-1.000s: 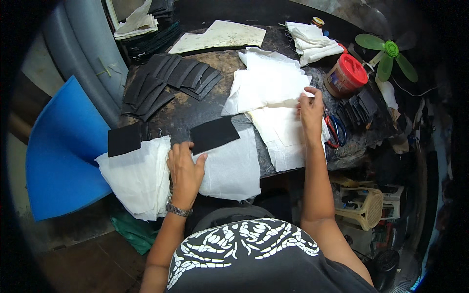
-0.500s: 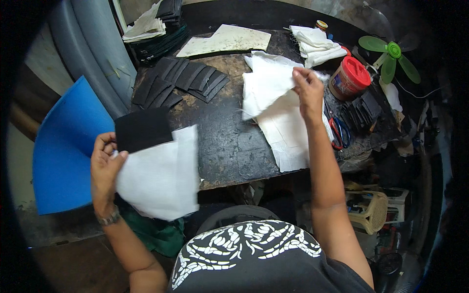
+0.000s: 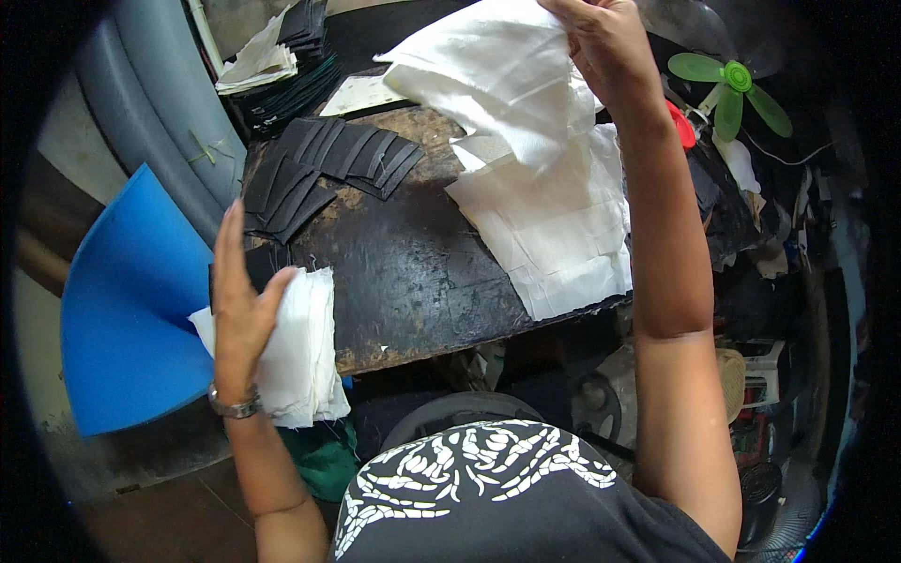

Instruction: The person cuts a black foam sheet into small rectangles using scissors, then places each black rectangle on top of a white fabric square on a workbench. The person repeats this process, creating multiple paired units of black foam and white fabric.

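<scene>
My right hand [image 3: 601, 42] pinched a thin white fabric sheet [image 3: 497, 80] by its top edge, lifted above the dark surface [image 3: 413, 272], where it drooped limp and light, while my left hand [image 3: 239, 300] gripped a soft folded white stack [image 3: 300, 347] beside its edge.

The left hand [image 3: 239, 314] has been moved off the table [image 3: 413, 272]: a second ago it lay flat on the white cloth stack [image 3: 300, 347] at the table's front edge; the stack has since been carried to the left and is now held, folded over, beside the blue foam sheet [image 3: 127, 319]. The black square piece [image 3: 263, 265], earlier on top of the stack, is now largely hidden behind the hand. The right hand [image 3: 601, 42], earlier pressed on the white pile [image 3: 563, 225], has been raised, and one white sheet [image 3: 497, 80] has been lifted clear in its fingers [image 3: 572, 19].
</scene>
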The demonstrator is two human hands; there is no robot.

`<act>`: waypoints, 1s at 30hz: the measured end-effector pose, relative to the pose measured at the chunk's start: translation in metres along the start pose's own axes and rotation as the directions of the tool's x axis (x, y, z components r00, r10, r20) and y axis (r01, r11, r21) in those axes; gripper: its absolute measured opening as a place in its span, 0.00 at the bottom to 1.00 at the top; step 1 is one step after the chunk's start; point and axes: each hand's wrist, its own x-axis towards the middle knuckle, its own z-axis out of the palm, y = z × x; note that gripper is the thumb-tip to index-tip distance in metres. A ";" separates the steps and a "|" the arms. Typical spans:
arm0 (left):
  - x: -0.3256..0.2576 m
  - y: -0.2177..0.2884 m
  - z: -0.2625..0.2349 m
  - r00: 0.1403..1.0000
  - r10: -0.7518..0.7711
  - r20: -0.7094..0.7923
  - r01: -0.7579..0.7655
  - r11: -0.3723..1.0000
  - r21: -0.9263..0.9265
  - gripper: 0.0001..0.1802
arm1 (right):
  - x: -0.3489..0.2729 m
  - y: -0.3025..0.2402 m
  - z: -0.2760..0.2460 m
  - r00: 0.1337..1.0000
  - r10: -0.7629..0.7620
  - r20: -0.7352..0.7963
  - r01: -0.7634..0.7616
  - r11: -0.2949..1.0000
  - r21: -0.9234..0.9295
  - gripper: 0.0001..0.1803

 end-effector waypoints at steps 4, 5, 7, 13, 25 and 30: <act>0.035 0.055 0.030 0.986 0.151 -0.070 -0.160 0.976 -0.151 0.64 | -0.019 -0.014 0.007 0.986 0.114 0.119 -0.099 0.987 -0.130 0.19; 0.045 0.064 0.038 0.946 0.286 -0.151 -0.299 0.951 -0.072 0.64 | -0.024 -0.011 0.007 0.981 0.137 0.138 -0.116 0.982 -0.150 0.19; 0.059 0.080 0.054 0.919 0.357 -0.168 -0.368 0.929 -0.041 0.68 | -0.032 -0.002 0.009 0.976 0.167 0.137 -0.125 0.953 -0.275 0.19; 0.085 0.123 0.111 0.862 0.469 -0.189 -0.502 0.842 -0.197 0.59 | -0.054 0.013 0.017 0.902 0.424 0.079 -0.422 0.906 -0.039 0.21; 0.097 0.055 0.085 0.880 -0.178 0.441 0.462 0.103 -0.881 0.22 | -0.159 0.110 -0.053 0.961 0.168 0.221 0.133 0.419 -0.898 0.19; 0.014 0.027 0.066 0.732 -0.257 0.631 0.620 -0.132 -0.773 0.21 | -0.183 0.148 -0.100 0.960 0.270 0.067 0.023 0.164 -0.986 0.24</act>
